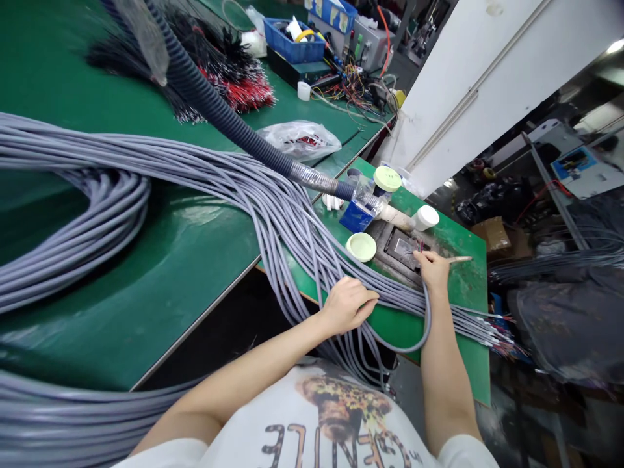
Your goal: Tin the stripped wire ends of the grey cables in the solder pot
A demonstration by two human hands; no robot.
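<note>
My left hand [347, 305] lies curled over a thick bundle of grey sheathed cables [273, 201] and presses on them at the bench edge. My right hand [433, 270] grips a slim pale-handled tool [459, 259], its tip hidden among the fingers. That hand sits next to a dark metal fixture [402, 250] set in a stained tray, with thin coloured wire ends at its fingertips. A single grey cable loops down below my right wrist. A pale green lid [361, 247] lies just left of the fixture.
A black corrugated hose [214, 97] slants across the cables. A jar with a green lid [387, 179], a white cup [426, 218] and a blue box [355, 216] stand nearby. Farther back lie black-and-red wire bundles [234, 84], a blue crate [294, 40] and a white wall panel [468, 91].
</note>
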